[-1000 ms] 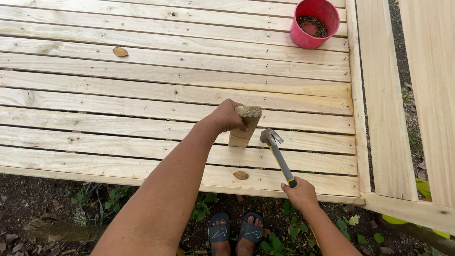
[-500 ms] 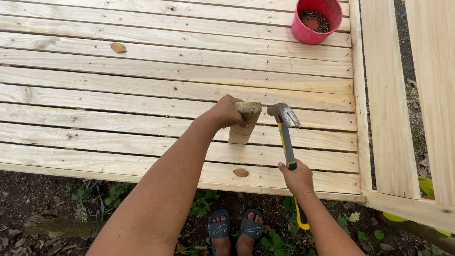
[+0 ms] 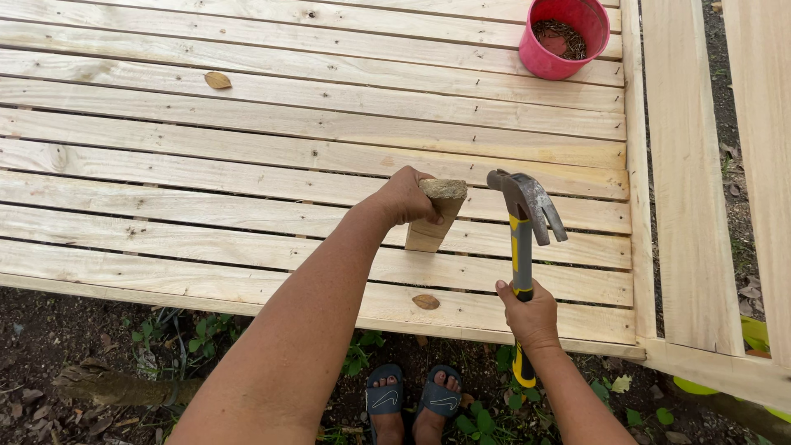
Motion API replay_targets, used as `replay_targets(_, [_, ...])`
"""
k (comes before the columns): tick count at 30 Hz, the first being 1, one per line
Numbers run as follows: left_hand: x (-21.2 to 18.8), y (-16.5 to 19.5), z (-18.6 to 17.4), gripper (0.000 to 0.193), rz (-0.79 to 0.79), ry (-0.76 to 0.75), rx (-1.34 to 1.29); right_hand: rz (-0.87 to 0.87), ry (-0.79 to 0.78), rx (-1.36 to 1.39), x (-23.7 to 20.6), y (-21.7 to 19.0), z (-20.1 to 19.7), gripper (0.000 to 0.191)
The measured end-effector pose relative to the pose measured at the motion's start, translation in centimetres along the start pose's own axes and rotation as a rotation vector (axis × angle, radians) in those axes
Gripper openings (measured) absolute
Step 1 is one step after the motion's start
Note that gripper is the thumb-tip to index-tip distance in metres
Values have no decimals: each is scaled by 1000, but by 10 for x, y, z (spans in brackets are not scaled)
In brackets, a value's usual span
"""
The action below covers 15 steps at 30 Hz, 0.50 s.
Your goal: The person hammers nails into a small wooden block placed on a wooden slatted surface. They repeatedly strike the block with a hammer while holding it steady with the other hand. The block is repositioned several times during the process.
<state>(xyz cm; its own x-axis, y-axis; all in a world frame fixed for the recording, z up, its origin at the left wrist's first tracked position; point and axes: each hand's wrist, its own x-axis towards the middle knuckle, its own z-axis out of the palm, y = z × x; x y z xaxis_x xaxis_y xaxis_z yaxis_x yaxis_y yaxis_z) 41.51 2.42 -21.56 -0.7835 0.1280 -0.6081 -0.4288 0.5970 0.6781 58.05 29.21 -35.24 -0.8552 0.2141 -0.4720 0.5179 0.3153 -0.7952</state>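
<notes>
Both hands are busy over the big slatted wooden surface (image 3: 247,140), pale planks nailed side by side with thin gaps between. Left hand (image 3: 404,196) is wrapped shut around the top of a short wooden block (image 3: 435,216), which stands tilted on one of the nearer planks, lower end touching the wood. Right hand (image 3: 527,313) is closed tight on the handle of a claw hammer (image 3: 521,239), gripping about mid-handle, with the yellow and black end sticking out below the wrist. Compared with a second ago the hammer has swung up: back then the head sat low and angled just beside the block, now it stands nearly upright with the steel head level with the block's top, just to its right and not touching. The block and left hand have barely shifted. Far right corner of the planks has a pink bucket (image 3: 564,49) holding nails, and there's a dry leaf (image 3: 217,80) way off on the left, plus another small leaf (image 3: 425,302) near the front edge.
</notes>
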Motion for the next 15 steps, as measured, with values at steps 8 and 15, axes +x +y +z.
replay_targets(8, [2,-2,0,65,36,20,-9,343,-129,-326,5,-3,-6,33])
replay_targets(15, [11,-10,1,58,64,18,15,-83,78,-255,-2,6,-4,37])
